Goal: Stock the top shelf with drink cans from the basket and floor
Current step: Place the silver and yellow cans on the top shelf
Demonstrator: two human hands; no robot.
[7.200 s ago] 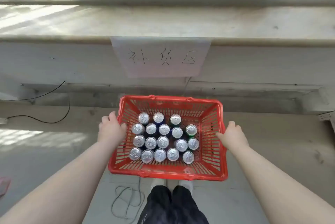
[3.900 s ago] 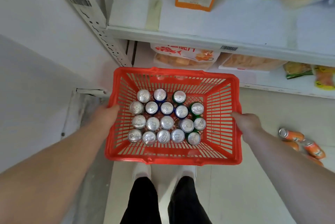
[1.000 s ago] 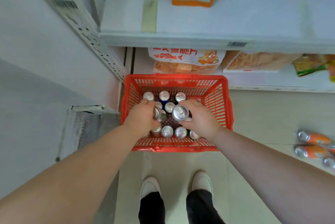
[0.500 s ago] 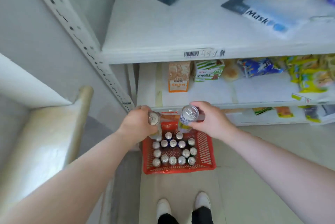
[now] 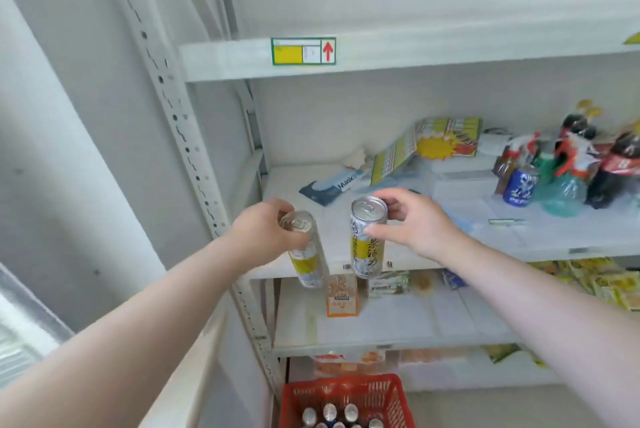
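1. The white metal shelving unit (image 5: 173, 109) fills the view from 9 to 3 o'clock. Its highest board in view (image 5: 450, 50) runs across at 12 o'clock, and the upper face of this board is hidden.
2. The second white board (image 5: 519, 230), at 3 o'clock, carries dark soft-drink bottles with red labels (image 5: 616, 164), a blue drink can (image 5: 520, 187) marked "PEPSI", and yellow-green printed sheets (image 5: 433, 143).
3. The red plastic slatted basket (image 5: 343, 384) stands on the floor at 6 o'clock. Silver-topped drink cans (image 5: 329, 412) stand upright inside it.
4. The left hand (image 5: 263, 237), just left of centre, has its fingers curled round the top of a slim silver-and-yellow drink can (image 5: 306, 258), which is slightly tilted.
5. The right hand (image 5: 422, 225), just right of centre, pinches the top of a second slim silver-and-yellow can (image 5: 367, 244) between thumb and fingers. This can is upright, in front of the edge of the second board and well below the highest board. The characters on its yellow band are too blurred to read.
6. A dark blue flat pack (image 5: 329, 187) with the word "Mask" lies on the second board, just above the two hands.
7. A green-framed label (image 5: 303, 51) with a yellow field and a red arrow pointing up sits on the front edge of the highest board.
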